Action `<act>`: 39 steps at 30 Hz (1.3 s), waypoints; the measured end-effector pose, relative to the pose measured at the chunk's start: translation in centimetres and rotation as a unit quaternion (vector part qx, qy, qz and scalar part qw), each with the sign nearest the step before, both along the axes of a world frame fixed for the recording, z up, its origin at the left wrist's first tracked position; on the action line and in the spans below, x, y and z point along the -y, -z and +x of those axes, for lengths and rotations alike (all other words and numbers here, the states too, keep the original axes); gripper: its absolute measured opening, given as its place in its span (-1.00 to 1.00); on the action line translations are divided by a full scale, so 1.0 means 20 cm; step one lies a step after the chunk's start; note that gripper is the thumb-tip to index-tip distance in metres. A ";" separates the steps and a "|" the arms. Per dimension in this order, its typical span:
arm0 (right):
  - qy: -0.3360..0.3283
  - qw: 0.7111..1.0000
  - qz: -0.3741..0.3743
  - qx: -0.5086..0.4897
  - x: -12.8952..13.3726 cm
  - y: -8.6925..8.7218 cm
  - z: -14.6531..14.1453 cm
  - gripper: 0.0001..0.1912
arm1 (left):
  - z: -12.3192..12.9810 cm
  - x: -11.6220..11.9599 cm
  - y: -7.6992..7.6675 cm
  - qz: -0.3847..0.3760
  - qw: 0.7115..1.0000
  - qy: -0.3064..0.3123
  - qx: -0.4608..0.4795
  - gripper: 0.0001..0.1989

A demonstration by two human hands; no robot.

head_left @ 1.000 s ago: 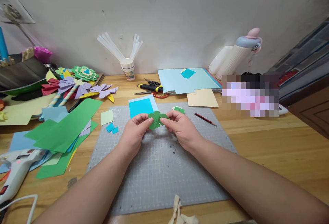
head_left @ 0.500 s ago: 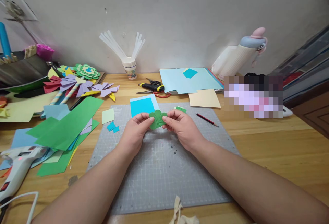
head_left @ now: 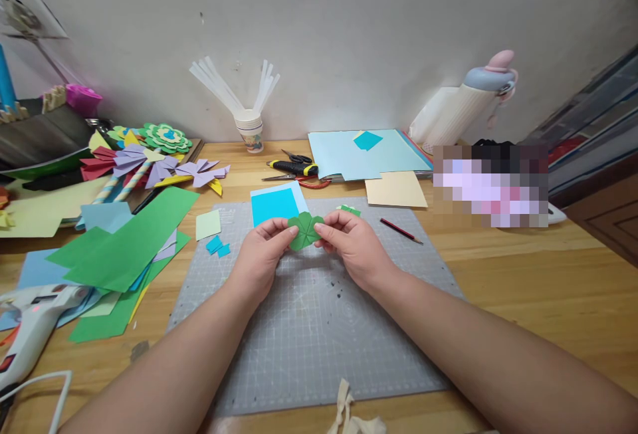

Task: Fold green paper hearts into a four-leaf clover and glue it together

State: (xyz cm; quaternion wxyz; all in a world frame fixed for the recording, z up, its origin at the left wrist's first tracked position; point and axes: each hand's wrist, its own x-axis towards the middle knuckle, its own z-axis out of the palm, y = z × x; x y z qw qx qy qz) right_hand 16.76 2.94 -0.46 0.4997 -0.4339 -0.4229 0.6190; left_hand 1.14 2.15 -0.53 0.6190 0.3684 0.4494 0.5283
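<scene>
A green paper flower (head_left: 306,233) with rounded petals and fold lines meeting at its middle is held above the grey cutting mat (head_left: 319,347). My left hand (head_left: 264,254) pinches its left edge between thumb and fingers. On the opposite edge, my right hand (head_left: 355,248) grips it the same way. Just behind the hands lie blue paper sheets (head_left: 273,205) and a small green paper piece (head_left: 351,211), partly hidden. Small blue paper scraps (head_left: 217,246) and a pale green square (head_left: 208,225) rest left of my left hand. A pencil (head_left: 401,230) lies to the right.
Green paper sheets (head_left: 134,241) and a glue gun (head_left: 37,327) lie at left, near folded paper flowers (head_left: 149,161). Behind are a paper cup (head_left: 250,133) with white strips, pliers (head_left: 294,167), a light blue sheet (head_left: 359,155) and a bottle (head_left: 463,108). Cream cloth (head_left: 356,417) lies in front.
Both hands keep hold of the green paper flower in nearly the same place. Its petals look slightly flatter and more spread. The view has shifted a little.
</scene>
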 end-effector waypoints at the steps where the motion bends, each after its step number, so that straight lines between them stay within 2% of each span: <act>1: -0.002 1.000 0.001 0.001 0.00 0.00 0.00 -0.71 | 0.00 0.00 0.00 0.001 1.000 0.001 0.000 -0.82; 22: -0.008 1.000 0.010 0.016 0.00 0.00 0.00 -0.72 | 0.00 0.00 0.02 0.004 1.000 0.002 0.003 -0.82; 30: -0.039 0.998 0.016 0.046 0.00 -0.01 0.01 -0.76 | 0.01 0.00 0.00 -0.004 1.000 0.003 -0.015 -0.75; 34: -0.056 0.996 0.036 0.061 -0.01 -0.01 0.02 -0.78 | 0.02 0.01 -0.01 -0.003 0.999 0.025 -0.035 -0.74; 39: -0.073 0.993 0.057 0.077 -0.01 -0.01 0.03 -0.79 | 0.02 0.02 -0.03 0.002 0.992 0.083 -0.098 -0.78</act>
